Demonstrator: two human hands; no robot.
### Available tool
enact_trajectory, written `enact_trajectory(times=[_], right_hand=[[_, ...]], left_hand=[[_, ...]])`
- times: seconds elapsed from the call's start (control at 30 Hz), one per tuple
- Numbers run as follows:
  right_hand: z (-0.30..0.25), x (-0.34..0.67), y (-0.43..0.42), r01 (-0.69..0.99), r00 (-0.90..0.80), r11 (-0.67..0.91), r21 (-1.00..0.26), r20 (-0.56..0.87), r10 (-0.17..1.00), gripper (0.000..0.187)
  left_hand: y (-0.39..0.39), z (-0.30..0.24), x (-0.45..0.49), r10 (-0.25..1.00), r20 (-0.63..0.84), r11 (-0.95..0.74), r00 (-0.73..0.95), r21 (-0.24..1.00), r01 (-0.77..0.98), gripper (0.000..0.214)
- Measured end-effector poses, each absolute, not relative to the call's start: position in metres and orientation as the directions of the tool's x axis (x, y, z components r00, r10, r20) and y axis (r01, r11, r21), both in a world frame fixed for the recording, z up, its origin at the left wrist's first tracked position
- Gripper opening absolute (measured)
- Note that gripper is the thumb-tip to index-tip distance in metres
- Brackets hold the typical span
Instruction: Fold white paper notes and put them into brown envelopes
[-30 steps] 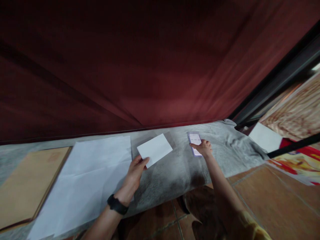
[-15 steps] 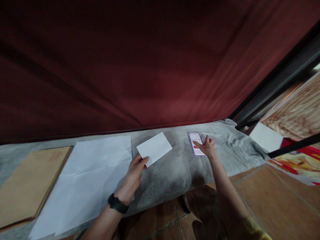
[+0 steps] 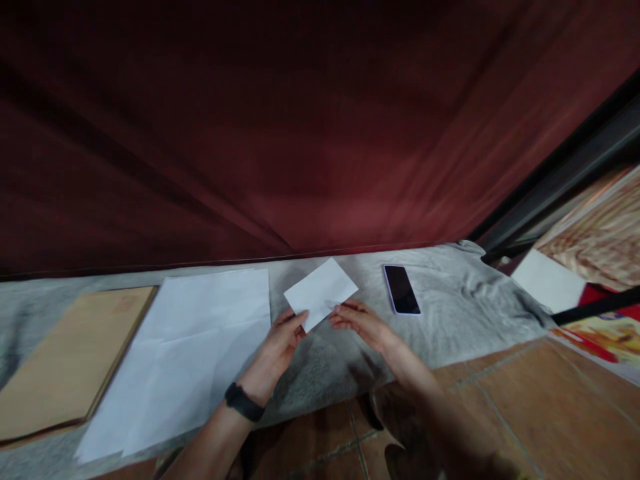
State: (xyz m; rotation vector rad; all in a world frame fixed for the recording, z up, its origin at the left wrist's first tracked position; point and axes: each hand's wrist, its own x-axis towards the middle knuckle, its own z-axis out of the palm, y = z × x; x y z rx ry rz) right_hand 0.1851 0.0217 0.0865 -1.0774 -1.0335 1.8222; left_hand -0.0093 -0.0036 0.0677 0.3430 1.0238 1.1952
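Note:
A small white sheet of paper [image 3: 323, 288], perhaps folded or an envelope, is held at a tilt above the grey cloth. My left hand [image 3: 286, 337] pinches its near-left corner, thumb on top and fingers underneath. Close against the near-right edge is my right hand [image 3: 359, 321], its fingers stretched out and somewhat apart; a firm grip by it does not show. To the right of that hand, a phone [image 3: 403, 291] in a pale purple case lies face up, screen dark. A dark watch [image 3: 244, 401] sits on my left wrist.
Large white paper sheets [image 3: 200, 353] lie left of my left hand, beside a stack of brown paper or envelopes [image 3: 65, 360]. Grey cloth [image 3: 460, 300] covers the surface. A dark red curtain [image 3: 310, 167] hangs behind. Tiled floor [image 3: 540, 393] and printed packaging [image 3: 610, 333] show at the right.
My right hand has left the phone and moved left to the small sheet's edge. The phone's screen has gone from lit to dark. My left hand keeps hold of the sheet.

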Motion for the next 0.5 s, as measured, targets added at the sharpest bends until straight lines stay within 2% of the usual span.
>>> enact_trajectory(times=[0.1,0.3,0.4,0.5], right_hand=[[0.092,0.186,0.022,-0.274,-0.371,-0.387,-0.881,-0.274,0.887,0.025],[0.087,0.184,0.034,-0.331,-0.312,-0.234,-0.914,-0.128,0.941,0.03],[0.088,0.181,0.04,-0.394,-0.314,-0.204,-0.896,-0.078,0.946,0.028],[0.089,0.18,0.045,-0.374,-0.284,-0.16,-0.913,-0.052,0.957,0.025]], left_hand=[[-0.005,0.073,-0.008,0.848,-0.527,0.426,0.044,0.63,-0.649,0.038],[-0.013,0.084,-0.007,0.759,-0.62,0.564,0.197,0.476,-0.675,0.032],[-0.016,0.081,-0.009,0.77,-0.593,0.584,0.236,0.505,-0.635,0.027],[-0.017,0.075,-0.013,0.814,-0.522,0.563,0.256,0.599,-0.569,0.031]])
